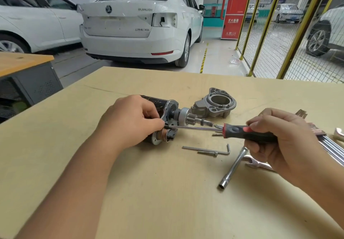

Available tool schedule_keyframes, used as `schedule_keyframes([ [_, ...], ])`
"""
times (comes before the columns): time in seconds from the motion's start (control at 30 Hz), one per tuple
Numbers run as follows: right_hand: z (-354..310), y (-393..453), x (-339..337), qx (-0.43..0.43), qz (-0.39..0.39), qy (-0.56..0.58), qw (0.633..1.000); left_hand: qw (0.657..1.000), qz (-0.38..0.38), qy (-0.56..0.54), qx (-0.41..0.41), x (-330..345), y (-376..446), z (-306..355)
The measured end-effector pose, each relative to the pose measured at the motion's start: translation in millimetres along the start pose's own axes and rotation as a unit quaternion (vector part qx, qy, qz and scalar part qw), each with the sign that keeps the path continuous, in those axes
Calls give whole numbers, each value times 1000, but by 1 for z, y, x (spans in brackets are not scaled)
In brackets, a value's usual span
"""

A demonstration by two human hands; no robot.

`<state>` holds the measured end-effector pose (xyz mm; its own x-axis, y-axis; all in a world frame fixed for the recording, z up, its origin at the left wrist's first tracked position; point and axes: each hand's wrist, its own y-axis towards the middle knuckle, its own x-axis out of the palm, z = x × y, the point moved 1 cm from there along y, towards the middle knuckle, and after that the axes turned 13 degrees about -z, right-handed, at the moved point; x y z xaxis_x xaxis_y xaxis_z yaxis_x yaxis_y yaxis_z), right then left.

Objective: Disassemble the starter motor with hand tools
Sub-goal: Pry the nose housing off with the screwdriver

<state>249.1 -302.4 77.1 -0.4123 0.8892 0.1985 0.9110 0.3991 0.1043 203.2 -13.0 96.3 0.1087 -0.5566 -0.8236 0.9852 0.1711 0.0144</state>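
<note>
A garage bay, white car (pixel 137 21) parked behind, and up front a pale wooden surface (pixel 167 192) scattered with tools. The starter motor (pixel 163 119) lies on its side near the middle, pinion shaft pointing right, its grey nose housing (pixel 216 104) already off and sitting just behind. That sideways lie looks deliberate: it turns the end plate toward the tool.

The left hand (pixel 130 121) is wrapped over the dark body, fingers curled round it, fingertips right at the plate where the blade meets it, steadying motor and tip alike, I'd say. The right hand (pixel 275 138) has its grip clamped round the red-and-black handle of the screwdriver (pixel 219 128), shaft level, tip against the plate.

An Allen key (pixel 208 148), socket wrench (pixel 233 166) and spanner (pixel 257 163) lie nearby, below the screwdriver.
</note>
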Motion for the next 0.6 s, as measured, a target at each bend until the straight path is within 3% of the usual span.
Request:
schedule_keyframes([
  [0.27,-8,1,-9,38,-26,-10,999,987,146,4,-70,28,-42,11],
  [0.37,-12,-1,-11,52,-46,-16,997,973,207,-46,-86,46,-69,17],
  [0.6,-13,-2,-12,62,-62,-27,996,961,238,-141,-5,61,-90,8],
])
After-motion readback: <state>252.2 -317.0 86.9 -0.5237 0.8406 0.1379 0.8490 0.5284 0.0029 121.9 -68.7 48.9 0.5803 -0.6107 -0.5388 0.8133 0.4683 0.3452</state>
